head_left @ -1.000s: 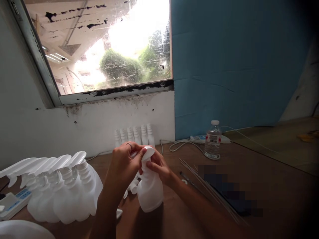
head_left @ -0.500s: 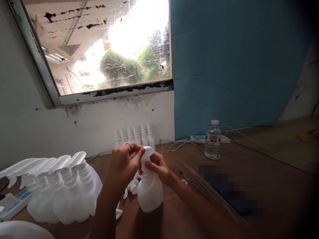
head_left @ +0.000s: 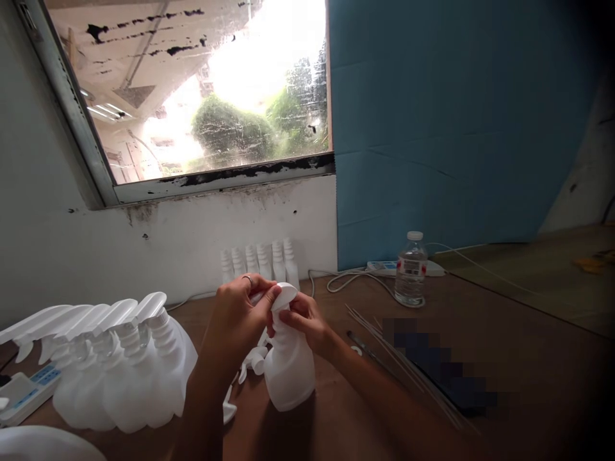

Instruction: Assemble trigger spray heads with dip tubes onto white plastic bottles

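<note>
Spray bottle (head_left: 289,378) stands upright in front of you, between your forearms, near the middle of the brown desk (head_left: 346,426). Behind the desk, a blue sheet (head_left: 446,128) covers the right side, and a window (head_left: 240,121) with black, flaking marks along its frame is set in the white wall to the left. On your left, a tight group of milky bottles (head_left: 122,384) carries white trigger tops, all pointing the same way.

Your left hand (head_left: 245,306) is closed in a pinch, thumb and fingers on the white spray head (head_left: 287,292) at the top of the bottle. Your right hand (head_left: 310,323) is curled around the neck just below, thumb laid across the near side. Your fingers hide where head and neck meet, so you cannot tell how tightly they join.

Past your hands, six topless bottles (head_left: 262,256) line up by the wall. A water bottle (head_left: 410,282) with a white cap stands farther right, near a cable (head_left: 353,276). Thin rods (head_left: 394,352) lie right of your right wrist. Small white parts (head_left: 257,360) lie just left of the spray bottle, and a tiny white ring (head_left: 356,351) lies near the rods.
</note>
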{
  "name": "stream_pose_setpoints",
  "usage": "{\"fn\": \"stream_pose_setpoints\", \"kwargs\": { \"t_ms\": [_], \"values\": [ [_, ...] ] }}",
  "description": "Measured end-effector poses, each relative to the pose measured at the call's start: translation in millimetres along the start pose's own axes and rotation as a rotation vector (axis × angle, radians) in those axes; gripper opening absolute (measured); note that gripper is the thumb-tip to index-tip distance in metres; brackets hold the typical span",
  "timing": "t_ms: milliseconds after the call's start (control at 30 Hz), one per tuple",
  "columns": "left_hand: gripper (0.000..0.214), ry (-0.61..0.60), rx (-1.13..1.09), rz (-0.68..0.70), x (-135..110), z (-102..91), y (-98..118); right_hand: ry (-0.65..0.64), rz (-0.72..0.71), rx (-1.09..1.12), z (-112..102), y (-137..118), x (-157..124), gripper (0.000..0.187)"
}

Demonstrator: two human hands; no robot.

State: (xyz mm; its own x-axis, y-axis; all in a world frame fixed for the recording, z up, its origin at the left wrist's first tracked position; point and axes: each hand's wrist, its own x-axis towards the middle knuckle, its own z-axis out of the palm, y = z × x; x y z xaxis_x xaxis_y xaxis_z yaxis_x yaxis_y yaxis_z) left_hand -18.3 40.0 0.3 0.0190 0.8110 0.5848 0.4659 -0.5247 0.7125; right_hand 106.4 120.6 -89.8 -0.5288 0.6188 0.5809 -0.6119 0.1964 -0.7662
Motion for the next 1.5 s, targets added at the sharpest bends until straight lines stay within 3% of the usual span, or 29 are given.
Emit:
{"fn": "stream_pose_setpoints", "kwargs": {
  "t_ms": [167,333,900,967,1100,1200,1400,1500],
  "values": [
    [0.013,-0.014,-0.012,-0.011,-0.5,-0.6,-0.7,0.025,0.011,-0.016,0.6,-0.4,-0.1,0.042],
    [0.013,-0.011,-0.007,-0.017,-0.6,-0.5,-0.3,-0.018,0.025,-0.002,-4.4,2.9,-1.9,0.034],
    [0.014,-0.015,0.016,-0.032,-0.3,-1.1,0.1,0.039,0.023,-0.134,4.3,-2.2,2.6,0.036],
    [0.016,-0.001,0.066,-0.008,-0.3,-0.8,0.3,0.049,0.026,-0.228,6.8,-3.2,2.4,0.038],
    [0.017,0.019,0.166,0.040,-1.3,-1.4,0.2,0.130,-0.006,-0.707,18.4,-9.3,1.1,0.040],
    [0.015,0.010,0.155,0.045,-1.7,-2.0,-0.9,0.219,0.019,-0.951,26.2,-12.2,0.6,0.027],
    [0.011,0.049,0.248,0.079,-3.7,2.4,-1.3,0.248,-0.041,-0.988,27.1,-8.8,0.8,0.022],
    [0.014,0.121,0.318,0.258,-8.7,10.3,10.6,0.245,-0.052,-1.006,25.5,-5.1,0.8,0.020]
  ]
}}
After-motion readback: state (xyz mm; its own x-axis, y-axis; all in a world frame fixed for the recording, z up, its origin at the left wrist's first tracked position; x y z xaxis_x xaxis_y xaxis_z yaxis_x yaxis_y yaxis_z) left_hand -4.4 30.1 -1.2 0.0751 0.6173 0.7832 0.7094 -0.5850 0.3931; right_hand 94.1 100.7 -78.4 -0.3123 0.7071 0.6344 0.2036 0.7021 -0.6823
